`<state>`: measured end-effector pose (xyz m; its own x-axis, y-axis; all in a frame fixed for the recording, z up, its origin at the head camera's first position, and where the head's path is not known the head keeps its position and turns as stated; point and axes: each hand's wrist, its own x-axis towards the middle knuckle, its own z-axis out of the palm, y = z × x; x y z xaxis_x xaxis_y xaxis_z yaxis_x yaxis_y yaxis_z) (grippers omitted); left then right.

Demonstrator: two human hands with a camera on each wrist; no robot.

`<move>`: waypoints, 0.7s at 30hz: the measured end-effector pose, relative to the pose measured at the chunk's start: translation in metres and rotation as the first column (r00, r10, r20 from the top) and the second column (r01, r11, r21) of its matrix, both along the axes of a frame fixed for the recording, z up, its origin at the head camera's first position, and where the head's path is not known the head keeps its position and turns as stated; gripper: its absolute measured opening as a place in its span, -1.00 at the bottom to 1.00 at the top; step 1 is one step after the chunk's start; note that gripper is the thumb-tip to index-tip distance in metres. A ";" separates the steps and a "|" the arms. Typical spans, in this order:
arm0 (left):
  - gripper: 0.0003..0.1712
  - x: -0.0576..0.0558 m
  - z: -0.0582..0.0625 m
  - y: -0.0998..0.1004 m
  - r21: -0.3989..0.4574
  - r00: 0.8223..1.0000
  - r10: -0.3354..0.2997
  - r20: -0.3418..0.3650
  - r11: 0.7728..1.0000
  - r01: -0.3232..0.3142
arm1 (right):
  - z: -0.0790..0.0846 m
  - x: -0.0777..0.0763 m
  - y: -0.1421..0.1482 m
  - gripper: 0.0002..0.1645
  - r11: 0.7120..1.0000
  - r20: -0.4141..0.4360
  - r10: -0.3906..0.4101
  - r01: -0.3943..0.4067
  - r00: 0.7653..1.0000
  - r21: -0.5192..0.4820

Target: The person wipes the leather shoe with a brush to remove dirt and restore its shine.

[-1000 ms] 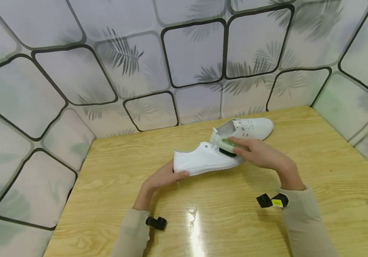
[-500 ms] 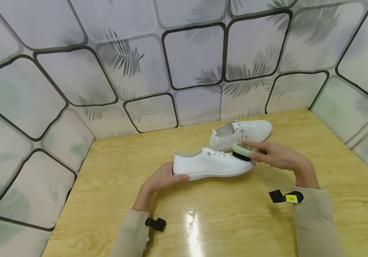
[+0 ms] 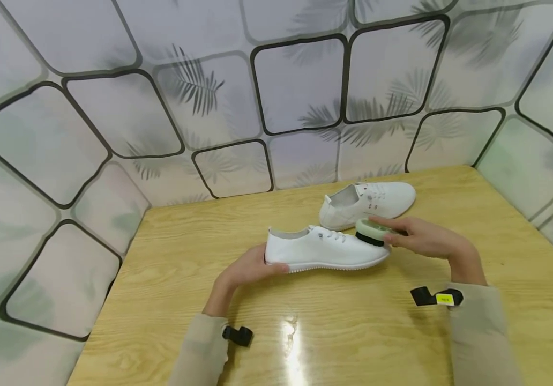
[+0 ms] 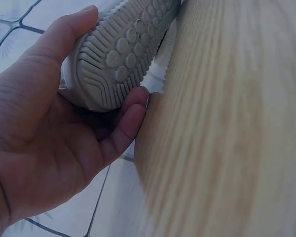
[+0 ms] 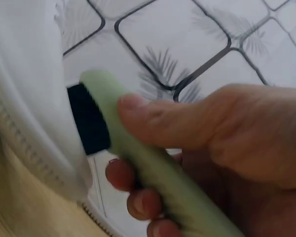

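My left hand (image 3: 249, 266) grips a white lace-up shoe (image 3: 322, 253) by its heel, toe pointing right. In the left wrist view the thumb lies along the edge of the ridged, studded sole (image 4: 130, 47), with fingers curled round the heel. A pale green brush (image 3: 372, 230) with dark bristles is in my right hand (image 3: 426, 238). Its bristles (image 5: 89, 118) meet the toe of that shoe. Thumb and fingers wrap the brush's handle in the right wrist view. Just behind lies the other white shoe (image 3: 378, 203), also toe to the right.
The wooden table (image 3: 185, 230) spreads under both shoes, with a bright glare in front. A patterned wall (image 3: 300, 86) closes off the back and sides. Each sleeve carries a black wrist camera, one at the left cuff (image 3: 238, 335), one at the right cuff (image 3: 435, 296).
The right hand has moved the brush rightward, from the laces to the toe. The held shoe has tilted, so its laces show more. The left hand keeps its grip on the heel.
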<state>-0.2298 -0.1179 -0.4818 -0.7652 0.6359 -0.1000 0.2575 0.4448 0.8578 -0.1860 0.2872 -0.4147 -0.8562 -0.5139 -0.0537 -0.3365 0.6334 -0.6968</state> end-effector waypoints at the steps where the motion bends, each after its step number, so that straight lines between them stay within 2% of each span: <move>1: -0.38 0.000 -0.001 0.001 0.000 1.000 -0.008 0.003 1.000 0.008 | 0.000 0.001 0.000 -0.39 1.000 -0.001 0.022 -0.022 1.000 -0.022; 3: -0.39 0.000 -0.001 0.002 0.000 1.000 -0.013 0.009 1.000 0.013 | 0.001 0.004 -0.003 -0.40 0.996 -0.016 0.074 -0.074 0.997 -0.057; 5: -0.39 0.000 -0.001 0.002 -0.002 1.000 -0.015 0.014 1.000 0.015 | 0.002 0.004 -0.005 -0.40 0.994 -0.026 0.091 -0.092 0.996 -0.063; 10: -0.37 -0.001 -0.001 0.001 -0.007 0.999 -0.034 -0.008 0.999 0.034 | 0.002 0.002 -0.006 -0.40 0.998 0.011 -0.017 0.017 1.000 0.068; 12: -0.35 -0.001 -0.001 0.001 -0.019 0.999 -0.036 -0.013 0.999 0.035 | 0.002 0.003 -0.006 -0.40 0.995 0.020 -0.035 0.033 0.999 0.099; 18: -0.36 0.001 -0.001 0.001 -0.036 0.999 -0.035 -0.009 0.999 0.035 | 0.004 0.005 -0.010 -0.42 0.997 -0.015 0.075 -0.075 0.997 0.000; 21: -0.38 -0.001 -0.001 0.002 -0.029 0.999 -0.039 -0.010 0.999 0.039 | 0.004 0.006 -0.007 -0.42 0.999 0.001 0.047 -0.047 0.999 0.004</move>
<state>-0.2311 -0.1164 -0.4825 -0.7408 0.6625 -0.1109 0.2841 0.4585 0.8420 -0.1804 0.2798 -0.4102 -0.8311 -0.5532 -0.0563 -0.3655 0.6197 -0.6945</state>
